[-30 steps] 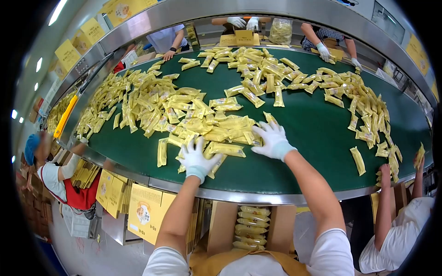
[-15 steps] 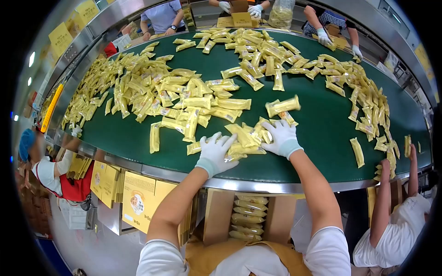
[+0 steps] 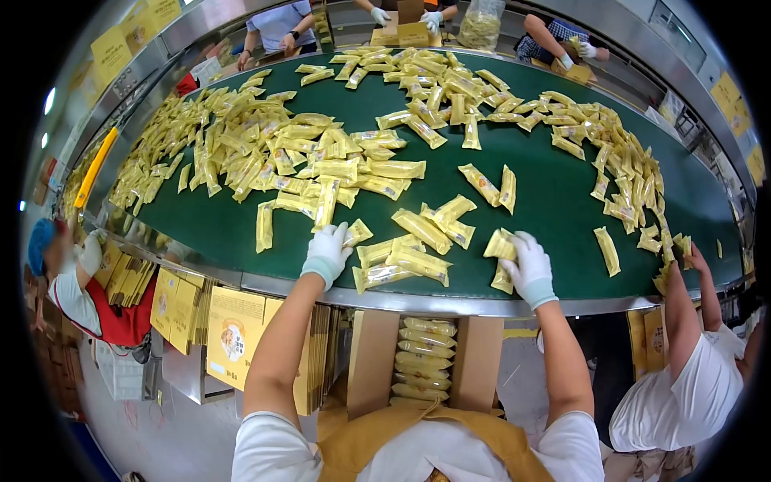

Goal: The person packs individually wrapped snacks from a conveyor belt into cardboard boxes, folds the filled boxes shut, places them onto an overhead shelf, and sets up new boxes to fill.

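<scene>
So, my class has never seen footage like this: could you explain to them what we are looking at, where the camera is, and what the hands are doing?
There is no robot here. A camera worn on a person's head looks forward and down, so the two arms reaching in from the bottom are that person's own. Both hands wear white gloves.

The long green surface carries many yellow, sealed packets, some heaped, some lying loose. The left hand touches a packet near the edge. The right hand has its fingers on another; how firmly is hard to tell.

Below, an open cardboard box holds a row of similar packets. Other people work around the surface, including one in a red apron.
</scene>
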`<action>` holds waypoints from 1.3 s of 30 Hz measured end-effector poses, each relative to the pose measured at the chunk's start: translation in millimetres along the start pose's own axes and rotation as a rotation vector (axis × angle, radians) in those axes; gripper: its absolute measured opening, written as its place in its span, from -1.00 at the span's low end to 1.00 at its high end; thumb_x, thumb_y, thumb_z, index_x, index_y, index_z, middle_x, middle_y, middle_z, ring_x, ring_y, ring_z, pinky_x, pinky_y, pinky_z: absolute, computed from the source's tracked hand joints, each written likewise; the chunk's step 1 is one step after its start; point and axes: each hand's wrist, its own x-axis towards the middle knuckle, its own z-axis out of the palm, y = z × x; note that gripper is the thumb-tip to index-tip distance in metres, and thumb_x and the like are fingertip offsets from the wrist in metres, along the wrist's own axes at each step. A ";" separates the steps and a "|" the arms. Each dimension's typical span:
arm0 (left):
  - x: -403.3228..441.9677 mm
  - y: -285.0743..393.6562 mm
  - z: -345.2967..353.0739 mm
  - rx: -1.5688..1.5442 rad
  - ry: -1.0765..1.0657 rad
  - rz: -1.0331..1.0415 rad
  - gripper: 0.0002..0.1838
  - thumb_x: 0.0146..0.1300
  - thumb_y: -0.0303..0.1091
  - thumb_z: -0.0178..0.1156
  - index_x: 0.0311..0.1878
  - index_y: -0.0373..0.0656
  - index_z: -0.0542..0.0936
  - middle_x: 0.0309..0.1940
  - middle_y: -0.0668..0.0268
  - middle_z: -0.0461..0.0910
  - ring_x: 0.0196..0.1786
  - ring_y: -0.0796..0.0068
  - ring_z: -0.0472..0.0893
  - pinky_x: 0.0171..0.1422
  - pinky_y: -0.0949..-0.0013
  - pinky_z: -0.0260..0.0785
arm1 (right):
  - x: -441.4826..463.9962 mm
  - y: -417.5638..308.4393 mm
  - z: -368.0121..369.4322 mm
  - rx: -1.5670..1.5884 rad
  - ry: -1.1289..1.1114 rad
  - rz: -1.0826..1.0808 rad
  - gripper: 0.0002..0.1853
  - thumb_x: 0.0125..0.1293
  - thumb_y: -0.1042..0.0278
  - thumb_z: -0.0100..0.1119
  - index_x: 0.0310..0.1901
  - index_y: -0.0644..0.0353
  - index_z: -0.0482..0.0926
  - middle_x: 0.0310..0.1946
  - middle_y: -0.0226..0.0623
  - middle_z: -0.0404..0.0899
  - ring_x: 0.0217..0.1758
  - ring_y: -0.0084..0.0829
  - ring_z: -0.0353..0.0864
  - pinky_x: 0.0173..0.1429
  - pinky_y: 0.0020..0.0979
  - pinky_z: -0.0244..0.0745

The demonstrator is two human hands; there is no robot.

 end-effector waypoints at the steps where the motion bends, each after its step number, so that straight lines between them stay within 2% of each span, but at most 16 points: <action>1: -0.2 -4.0 -3.4 -0.061 0.000 0.007 -0.32 0.24 -0.21 0.35 0.41 -0.15 0.40 0.12 0.06 0.54 0.16 0.00 0.55 0.26 0.08 0.44 | -0.3 -1.5 -5.1 0.031 0.019 0.111 -0.50 0.20 0.12 0.40 0.15 0.07 0.56 0.05 -0.21 0.57 0.00 -0.11 0.60 0.04 -0.06 0.49; 2: 1.6 -5.9 -6.4 -0.123 0.002 0.016 -0.34 0.23 -0.24 0.36 0.39 -0.17 0.43 0.11 0.06 0.54 0.16 0.00 0.55 0.27 0.09 0.44 | 1.6 -7.1 -14.8 0.062 0.039 0.223 -0.53 0.21 0.12 0.40 0.11 0.10 0.58 -0.06 -0.19 0.59 -0.08 -0.13 0.63 0.00 -0.06 0.51; 3: -2.3 7.2 -20.7 -0.232 0.058 0.072 -0.41 0.21 -0.30 0.36 0.31 -0.20 0.49 0.11 0.04 0.53 0.18 -0.04 0.53 0.32 0.11 0.42 | 3.0 -17.5 -22.3 0.025 0.155 0.278 -0.60 0.23 0.02 0.38 -0.05 0.13 0.61 -0.27 -0.21 0.59 -0.24 -0.14 0.65 -0.08 -0.08 0.53; 7: 2.6 54.0 -27.7 -0.357 0.014 0.296 -0.44 0.18 -0.33 0.32 0.28 -0.20 0.50 0.12 -0.01 0.51 0.22 -0.05 0.49 0.35 0.12 0.37 | 4.9 -28.5 -3.8 -0.093 0.000 0.495 -0.53 0.26 -0.19 0.31 -0.18 0.11 0.50 -0.33 -0.28 0.65 -0.26 -0.13 0.72 -0.11 -0.04 0.58; 8: 6.8 65.8 -25.4 -0.263 -0.038 0.352 -0.46 0.19 -0.33 0.30 0.26 -0.17 0.51 0.11 0.00 0.53 0.20 -0.07 0.52 0.32 0.10 0.41 | 8.9 -31.7 2.8 -0.061 -0.185 0.583 -0.44 0.25 -0.21 0.32 -0.06 0.15 0.45 -0.24 -0.17 0.68 -0.13 -0.09 0.74 -0.03 -0.04 0.62; 10: 17.9 93.2 -24.0 -0.107 -0.284 0.163 -0.47 0.19 -0.30 0.29 0.26 -0.13 0.51 0.10 0.01 0.56 0.18 -0.06 0.56 0.30 0.09 0.44 | 12.0 -43.3 16.0 -0.159 -0.280 0.645 -0.35 0.21 -0.22 0.37 0.03 0.18 0.39 -0.11 -0.06 0.67 -0.04 -0.02 0.74 0.03 -0.07 0.63; 11: 22.5 91.8 -19.1 -0.079 -0.277 0.188 -0.47 0.19 -0.29 0.30 0.25 -0.13 0.51 0.10 0.02 0.58 0.17 -0.05 0.57 0.30 0.09 0.45 | 19.1 -43.7 10.2 -0.092 -0.359 0.680 -0.31 0.16 -0.11 0.45 0.08 0.21 0.34 0.01 0.00 0.63 0.01 0.01 0.72 0.05 -0.06 0.63; 14: 30.5 87.7 -9.2 -0.030 -0.280 0.228 -0.50 0.20 -0.28 0.30 0.23 -0.11 0.53 0.09 0.04 0.60 0.16 -0.02 0.59 0.29 0.11 0.46 | 29.5 -20.8 12.8 -0.039 -0.349 0.661 -0.33 0.07 0.01 0.53 0.06 0.21 0.39 0.06 0.05 0.62 0.04 0.05 0.69 0.10 -0.10 0.61; 15: 27.9 88.2 -17.9 -0.040 -0.295 0.217 -0.52 0.21 -0.28 0.30 0.21 -0.11 0.54 0.08 0.05 0.60 0.17 0.00 0.59 0.29 0.11 0.46 | 26.6 -20.2 11.4 -0.027 -0.209 0.569 -0.39 0.10 0.16 0.50 0.09 0.22 0.42 0.00 0.02 0.61 0.07 0.03 0.65 0.13 -0.13 0.57; 18: 26.8 68.0 -26.9 0.032 -0.225 0.167 -0.52 0.18 -0.29 0.35 0.19 -0.09 0.54 0.10 0.08 0.57 0.20 0.04 0.57 0.29 0.15 0.47 | 35.7 -41.7 -16.0 0.185 -0.136 0.282 -0.48 0.09 0.26 0.47 0.08 0.22 0.51 -0.08 -0.03 0.59 0.05 -0.01 0.61 0.15 -0.17 0.53; 21: 11.5 64.7 -53.8 0.025 -0.180 0.023 -0.52 0.18 -0.28 0.34 0.19 -0.09 0.54 0.09 0.09 0.55 0.19 0.03 0.57 0.28 0.13 0.47 | 45.9 -83.3 -23.8 0.513 -0.226 -0.057 -0.55 0.05 0.26 0.49 -0.03 0.23 0.59 -0.11 -0.06 0.57 -0.02 -0.01 0.59 0.12 -0.20 0.53; 24: -5.4 69.0 -77.8 -0.051 -0.162 0.017 -0.50 0.16 -0.26 0.36 0.18 -0.10 0.53 0.05 0.07 0.56 0.16 -0.01 0.56 0.26 0.10 0.47 | 51.5 -117.2 13.4 0.293 -0.448 -0.143 -0.47 0.10 0.15 0.47 0.08 0.18 0.54 -0.09 -0.02 0.63 -0.03 -0.03 0.66 0.05 -0.17 0.59; 30: -24.5 88.7 -74.7 -0.201 -0.198 0.157 -0.48 0.17 -0.13 0.38 0.15 -0.13 0.54 0.01 0.03 0.57 0.12 -0.09 0.56 0.22 0.06 0.45 | 57.7 -112.2 21.3 0.088 -0.564 -0.153 -0.56 0.15 0.14 0.40 0.00 0.13 0.51 -0.18 -0.04 0.72 -0.11 -0.01 0.73 -0.04 -0.10 0.63; 34: -29.3 107.5 -27.1 0.036 -0.341 0.232 -0.44 0.18 -0.10 0.38 0.22 -0.03 0.48 0.03 0.13 0.61 0.13 0.07 0.62 0.23 0.12 0.49 | 47.9 -73.6 12.8 -0.072 -0.474 -0.167 -0.68 0.17 0.29 0.33 -0.05 0.11 0.52 -0.21 -0.14 0.71 -0.15 -0.09 0.74 -0.10 -0.13 0.63; 38: -27.1 114.9 -22.2 0.266 -0.353 0.243 -0.63 0.32 -0.27 0.20 0.19 0.00 0.50 -0.03 0.26 0.66 0.09 0.26 0.67 0.11 0.18 0.52 | 31.7 -39.6 25.2 -0.268 -0.190 -0.242 -0.75 0.17 0.41 0.21 -0.08 0.05 0.54 -0.37 -0.33 0.60 -0.28 -0.25 0.69 -0.15 -0.22 0.57; 39: -22.9 110.6 -22.0 0.295 -0.267 0.299 -0.65 0.33 -0.30 0.16 0.18 0.00 0.51 -0.04 0.28 0.66 0.09 0.28 0.67 0.10 0.21 0.52 | 26.6 -37.0 27.0 -0.296 -0.098 -0.272 -0.76 0.18 0.40 0.19 -0.09 0.05 0.54 -0.39 -0.35 0.58 -0.28 -0.27 0.67 -0.15 -0.23 0.56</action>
